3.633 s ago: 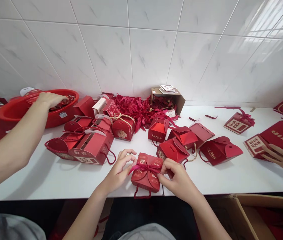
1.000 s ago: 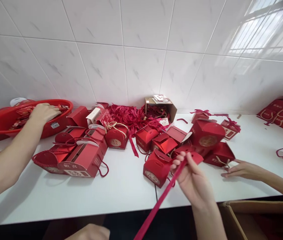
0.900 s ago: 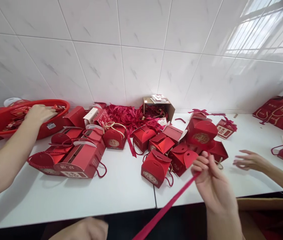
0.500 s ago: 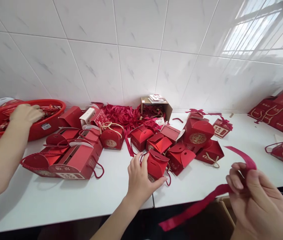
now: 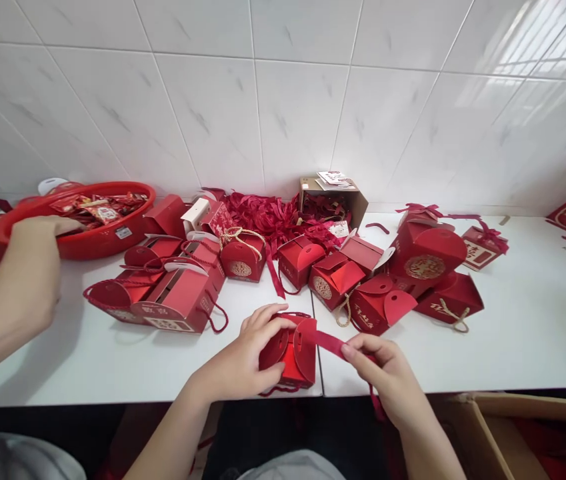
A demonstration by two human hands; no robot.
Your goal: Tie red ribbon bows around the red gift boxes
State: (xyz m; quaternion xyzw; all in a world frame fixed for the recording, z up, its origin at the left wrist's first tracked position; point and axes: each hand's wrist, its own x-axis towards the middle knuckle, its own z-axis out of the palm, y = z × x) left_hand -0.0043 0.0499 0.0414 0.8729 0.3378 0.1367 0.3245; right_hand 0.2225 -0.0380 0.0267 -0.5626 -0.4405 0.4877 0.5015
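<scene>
My left hand (image 5: 250,357) is closed around the left side of a small red gift box (image 5: 291,357), thumb at the front and fingers on top. The box stands at the table's front edge, with curved flaps folded over its top and a slot showing in a flap. In my right hand (image 5: 380,370) a dark red ribbon (image 5: 330,343) is pinched between thumb and fingers. One ribbon end reaches the box's right flap; the other hangs below the hand. Whether the tip passes through the slot I cannot tell.
Several red gift boxes (image 5: 177,300) stand left, more (image 5: 383,303) right. Behind lie a ribbon heap (image 5: 263,213) and an open carton (image 5: 360,208). Another person's hand (image 5: 37,247) reaches into a red basin (image 5: 127,223) of wrapped sweets. A cardboard box (image 5: 503,443) sits below the table's edge.
My left hand has brought the gift box nearer, to the table's front edge. My right hand has moved left with the ribbon, up to the box. The view has shifted a little.
</scene>
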